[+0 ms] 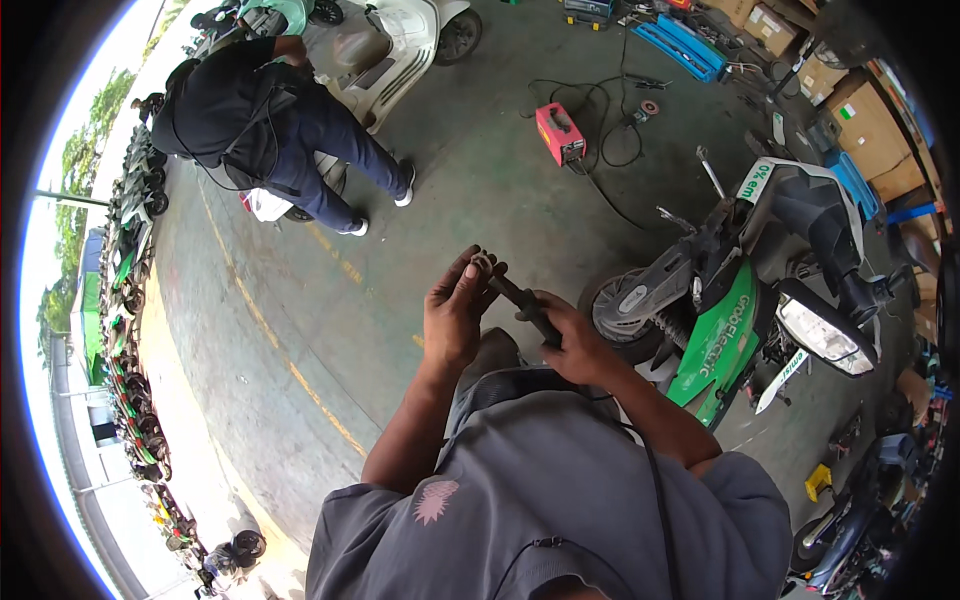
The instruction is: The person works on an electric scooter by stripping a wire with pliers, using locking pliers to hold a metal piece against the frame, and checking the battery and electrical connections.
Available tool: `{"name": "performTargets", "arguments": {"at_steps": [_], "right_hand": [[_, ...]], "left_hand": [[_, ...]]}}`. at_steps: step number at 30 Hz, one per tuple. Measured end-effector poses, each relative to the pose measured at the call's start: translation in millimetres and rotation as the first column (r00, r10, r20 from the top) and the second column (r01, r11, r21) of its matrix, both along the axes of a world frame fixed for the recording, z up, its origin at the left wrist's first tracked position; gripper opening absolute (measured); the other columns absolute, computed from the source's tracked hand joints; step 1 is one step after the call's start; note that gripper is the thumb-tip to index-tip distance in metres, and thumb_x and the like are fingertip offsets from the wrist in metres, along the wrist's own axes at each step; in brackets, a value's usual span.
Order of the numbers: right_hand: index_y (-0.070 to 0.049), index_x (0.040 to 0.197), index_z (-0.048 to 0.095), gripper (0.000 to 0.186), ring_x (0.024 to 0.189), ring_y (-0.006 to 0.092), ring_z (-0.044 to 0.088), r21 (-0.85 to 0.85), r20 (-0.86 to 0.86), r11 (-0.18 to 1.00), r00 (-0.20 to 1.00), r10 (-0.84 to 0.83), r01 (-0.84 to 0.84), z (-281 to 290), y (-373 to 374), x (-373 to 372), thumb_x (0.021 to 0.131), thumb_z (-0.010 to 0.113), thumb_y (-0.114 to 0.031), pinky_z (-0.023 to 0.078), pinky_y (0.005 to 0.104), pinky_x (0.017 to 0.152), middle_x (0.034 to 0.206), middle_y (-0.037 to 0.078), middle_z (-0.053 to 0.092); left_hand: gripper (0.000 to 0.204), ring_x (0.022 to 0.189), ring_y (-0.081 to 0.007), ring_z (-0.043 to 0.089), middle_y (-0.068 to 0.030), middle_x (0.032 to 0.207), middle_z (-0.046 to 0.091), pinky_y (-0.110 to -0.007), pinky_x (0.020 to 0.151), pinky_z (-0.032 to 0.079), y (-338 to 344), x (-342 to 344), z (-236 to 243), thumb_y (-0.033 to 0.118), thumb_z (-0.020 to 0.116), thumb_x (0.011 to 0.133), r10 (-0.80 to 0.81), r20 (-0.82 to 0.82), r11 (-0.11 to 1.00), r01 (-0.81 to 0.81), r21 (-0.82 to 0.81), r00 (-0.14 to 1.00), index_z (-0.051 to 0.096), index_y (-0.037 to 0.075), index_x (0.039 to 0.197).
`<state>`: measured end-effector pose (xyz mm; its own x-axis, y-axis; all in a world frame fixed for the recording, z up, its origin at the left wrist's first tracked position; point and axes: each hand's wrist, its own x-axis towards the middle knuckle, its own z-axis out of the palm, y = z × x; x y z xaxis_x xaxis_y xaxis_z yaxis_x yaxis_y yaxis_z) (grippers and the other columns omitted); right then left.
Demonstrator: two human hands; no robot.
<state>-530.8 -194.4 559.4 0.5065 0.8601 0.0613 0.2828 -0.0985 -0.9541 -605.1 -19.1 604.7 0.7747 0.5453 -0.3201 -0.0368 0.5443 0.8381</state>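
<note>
The person stands on a grey concrete floor point(480, 170) and holds a dark, rod-like tool point(522, 299) in front of the chest, both forearms coming up from the lower edge of the view. The right hand point(572, 338) is clenched round the tool's lower end, its grip closed on the thick handle part. The left hand point(455, 310) is raised beside it, fingers point(470, 272) curled up to the tool's upper tip, where a small pale metal piece point(481, 263) sits pinched between the fingertips; its grip is closed on that tip. The tool slants from upper left to lower right between the two hands, above the person's grey shirt point(540, 490).

Just to the right stands a green and white scooter point(740, 300), its front wheel point(625, 310) close to the right hand, panels off and headlamp point(820, 335) facing down in the view. Farther off on the floor lies a small red box-shaped machine point(560, 133) with black cables point(610, 110) looping from it. Cardboard boxes point(870, 130) are stacked along the right edge.

At the upper left another person in dark clothes point(265, 120) bends over a white scooter point(390, 50), well apart from the hands. A yellow line point(270, 330) runs across the floor, and a row of parked scooters point(130, 300) lines the left rim.
</note>
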Motion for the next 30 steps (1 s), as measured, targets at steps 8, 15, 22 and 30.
{"name": "performTargets", "arguments": {"at_steps": [8, 15, 22, 30], "right_hand": [[-0.003, 0.113, 0.057, 0.045, 0.121, 0.0363, 0.046, -0.041, 0.193, 0.965, 0.95, -0.245, 0.258, -8, 129, 145, 0.069, 0.062, 0.001, 0.042, 0.0408, 0.098, 0.131, 0.019, 0.046], [-0.003, 0.11, 0.058, 0.043, 0.113, 0.0364, 0.053, -0.19, 0.167, 0.821, 0.842, -0.513, 0.538, -8, 196, 265, 0.067, 0.061, -0.002, 0.045, 0.0408, 0.093, 0.12, 0.019, 0.053], [-0.002, 0.1, 0.057, 0.034, 0.091, 0.0387, 0.06, -0.288, 0.079, 0.595, 0.638, -0.766, 0.75, -30, 283, 396, 0.067, 0.062, -0.004, 0.05, 0.0456, 0.077, 0.099, 0.018, 0.06], [-0.001, 0.098, 0.055, 0.03, 0.085, 0.04, 0.061, -0.199, -0.083, 0.633, 0.631, -0.771, 0.748, -17, 399, 619, 0.07, 0.062, -0.006, 0.049, 0.046, 0.072, 0.087, 0.018, 0.062]], "left_hand": [[0.034, 0.112, -0.0295, 0.059, -0.0132, 0.113, 0.062, -0.042, 0.097, 0.046, 145, 173, -16, 0.016, 0.058, 0.093, -0.225, 0.073, 0.971, 0.229, -0.063, 0.972, 0.055, -0.001, 0.121], [0.032, 0.106, -0.0275, 0.062, -0.014, 0.109, 0.063, -0.039, 0.095, 0.049, 220, 356, -21, 0.013, 0.059, 0.092, -0.535, -0.058, 0.845, 0.534, -0.028, 0.843, 0.054, -0.004, 0.119], [0.035, 0.108, -0.026, 0.061, -0.0127, 0.106, 0.062, -0.04, 0.095, 0.048, 290, 529, -38, 0.017, 0.061, 0.091, -0.661, -0.197, 0.739, 0.674, -0.003, 0.724, 0.054, -0.006, 0.117], [0.031, 0.102, -0.0243, 0.061, -0.0102, 0.108, 0.06, -0.037, 0.089, 0.048, 391, 749, -24, 0.021, 0.06, 0.092, -0.626, -0.086, 0.749, 0.629, 0.208, 0.775, 0.055, -0.001, 0.113]]}}
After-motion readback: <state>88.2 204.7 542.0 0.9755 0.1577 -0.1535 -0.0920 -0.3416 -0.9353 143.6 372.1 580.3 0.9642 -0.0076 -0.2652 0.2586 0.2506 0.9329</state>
